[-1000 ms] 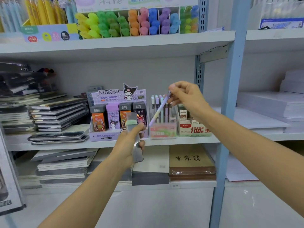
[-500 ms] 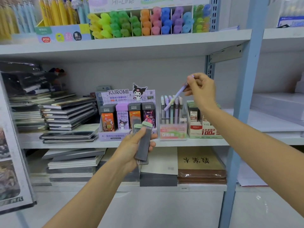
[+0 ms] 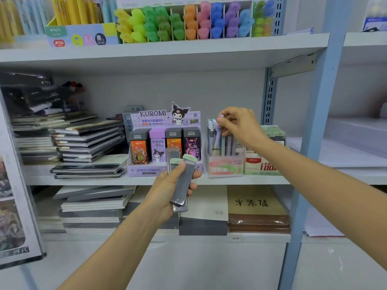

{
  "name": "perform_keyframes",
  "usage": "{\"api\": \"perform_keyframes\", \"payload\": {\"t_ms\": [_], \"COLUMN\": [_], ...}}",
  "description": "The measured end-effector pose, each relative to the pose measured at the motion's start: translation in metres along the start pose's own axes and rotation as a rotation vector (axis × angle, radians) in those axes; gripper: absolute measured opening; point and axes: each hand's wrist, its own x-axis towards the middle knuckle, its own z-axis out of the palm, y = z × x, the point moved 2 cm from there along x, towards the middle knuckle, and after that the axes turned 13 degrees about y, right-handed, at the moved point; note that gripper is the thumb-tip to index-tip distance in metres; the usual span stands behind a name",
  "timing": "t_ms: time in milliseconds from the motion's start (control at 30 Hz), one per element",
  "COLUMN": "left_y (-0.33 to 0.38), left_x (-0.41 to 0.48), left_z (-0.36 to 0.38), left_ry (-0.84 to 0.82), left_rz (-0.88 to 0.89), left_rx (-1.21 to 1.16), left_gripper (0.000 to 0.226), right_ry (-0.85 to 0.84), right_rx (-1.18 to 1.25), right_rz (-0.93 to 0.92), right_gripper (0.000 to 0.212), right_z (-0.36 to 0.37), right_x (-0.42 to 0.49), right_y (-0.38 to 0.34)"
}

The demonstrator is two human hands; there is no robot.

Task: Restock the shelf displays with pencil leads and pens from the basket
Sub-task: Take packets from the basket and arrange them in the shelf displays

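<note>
A white store shelf [image 3: 230, 182] carried a stack of dark notebooks [image 3: 88, 143] at its left, a purple Kuromi display box [image 3: 159, 120] of pencil leads in the middle and a clear pen display [image 3: 226, 166] just beside it on the right. In front of the Kuromi box, the left hand [image 3: 167, 189] gripped several grey pencil lead cases [image 3: 184, 183] with pale green caps, thumb pressed on top. The right hand [image 3: 240, 124] pinched the top of a lavender pen [image 3: 217, 136] standing nearly upright among the other pens in the clear display
</note>
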Motion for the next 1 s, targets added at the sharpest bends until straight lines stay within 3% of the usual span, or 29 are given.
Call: {"api": "perform_keyframes", "payload": {"t_ms": [167,333,467,533,700,1000], "left_y": [0.001,0.003,0.002,0.002,0.001,-0.002], "left_x": [-0.001,-0.003,-0.004,-0.004,-0.01,-0.024], "left_z": [0.001,0.001,0.002,0.005,0.021,0.037], "left_ry": [0.006,-0.021,-0.024,-0.029,-0.059,-0.185], "left_rz": [-0.055,-0.122,-0.113,-0.108,-0.098,-0.125], "left_rx": [-0.016,-0.056,-0.057,-0.076,-0.066,-0.064], "left_gripper": [0.032,0.035,0.034,0.032,0.032,0.036], "right_ry": [0.005,0.052,0.116,0.074,-0.449,-0.326], "right_rx": [0.038,-0.191,-0.16,-0.042,0.125,0.553], "right_rz": [0.01,-0.125,-0.127,-0.072,0.182,0.455], "right_gripper": [0.014,0.012,0.013,0.013,0.01,0.016], "right_z": [0.012,0.02,0.01,0.006,0.014,-0.02], "right_x": [-0.006,-0.009,-0.015,-0.027,-0.07,-0.066], "right_y": [0.001,0.004,-0.008,-0.018,-0.028,-0.016]}}
